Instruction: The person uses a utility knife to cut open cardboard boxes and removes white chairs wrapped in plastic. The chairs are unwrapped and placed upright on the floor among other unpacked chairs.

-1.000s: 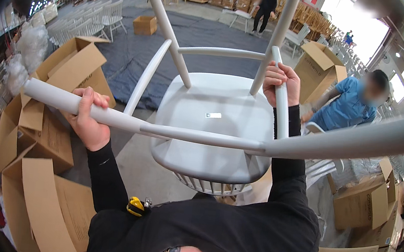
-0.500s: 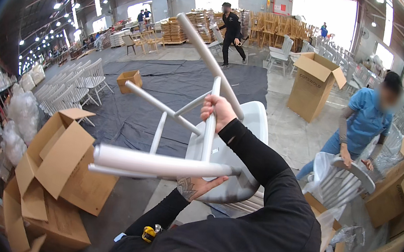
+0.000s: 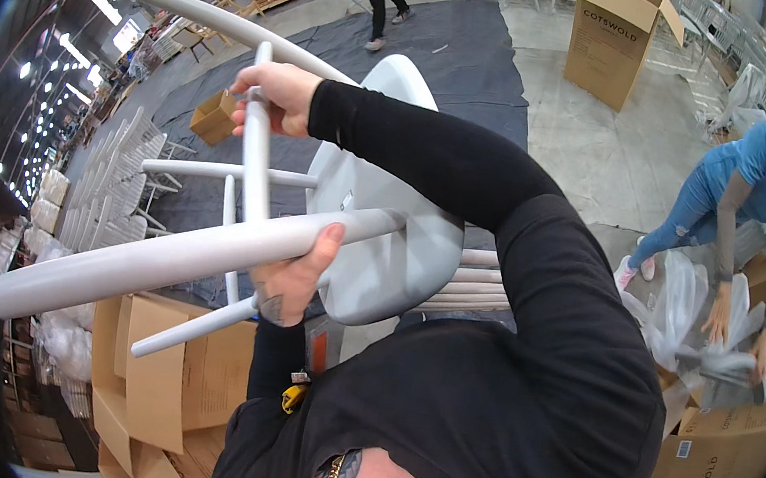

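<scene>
A light grey wooden chair (image 3: 375, 229) is lifted in front of me, tipped on its side with its legs pointing left. Its seat underside faces left, and the back spindles stick out to the right behind my arm. My right hand (image 3: 281, 100) is wrapped round a stretcher between two legs. Lower down, my left hand (image 3: 299, 272) grips the thick near leg (image 3: 164, 257) close to the seat, thumb on top; its other fingers are hidden behind the leg.
Opened cardboard boxes (image 3: 156, 369) stand at my lower left. A co-worker in blue (image 3: 758, 178) handles plastic-wrapped parts at right, beside another box (image 3: 715, 475). A tall box (image 3: 608, 43) stands beyond the dark floor sheet (image 3: 468, 69). Chairs (image 3: 111, 175) line the left.
The chair has swung left and turned, with both my hands still on it. My view has tilted down. The co-worker at right has bent lower over the wrapping.
</scene>
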